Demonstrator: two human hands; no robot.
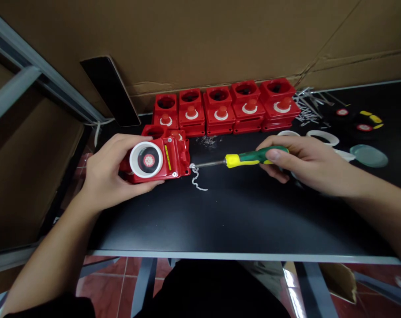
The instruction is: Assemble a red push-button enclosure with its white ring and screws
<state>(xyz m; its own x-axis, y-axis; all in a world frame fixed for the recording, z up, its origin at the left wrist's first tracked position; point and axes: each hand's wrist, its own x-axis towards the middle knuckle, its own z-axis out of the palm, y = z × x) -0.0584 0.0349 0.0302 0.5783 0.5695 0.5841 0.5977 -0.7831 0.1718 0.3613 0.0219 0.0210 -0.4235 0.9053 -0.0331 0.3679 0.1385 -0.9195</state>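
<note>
My left hand [112, 170] is closed around a red housing [174, 152] that has a white ring [133, 160] on its face and a dark disc with a red and white emblem [149, 160] inside the ring. A yellow label [167, 157] is stuck near its middle. In my right hand [301, 163] is a screwdriver [251, 158] with a green and yellow handle, its shaft pointing left. Its tip meets the housing's right lower corner, where a white curly strand [195, 179] hangs; what lies under the tip is too small to make out.
Several red housings [220, 110] stand in a row at the back, with another behind the held one. White rings [322, 138], a clear disc [369, 156], emblem discs [365, 127] and a pile of metal pieces [308, 106] lie right. A dark flat panel [110, 90] leans against the cardboard wall.
</note>
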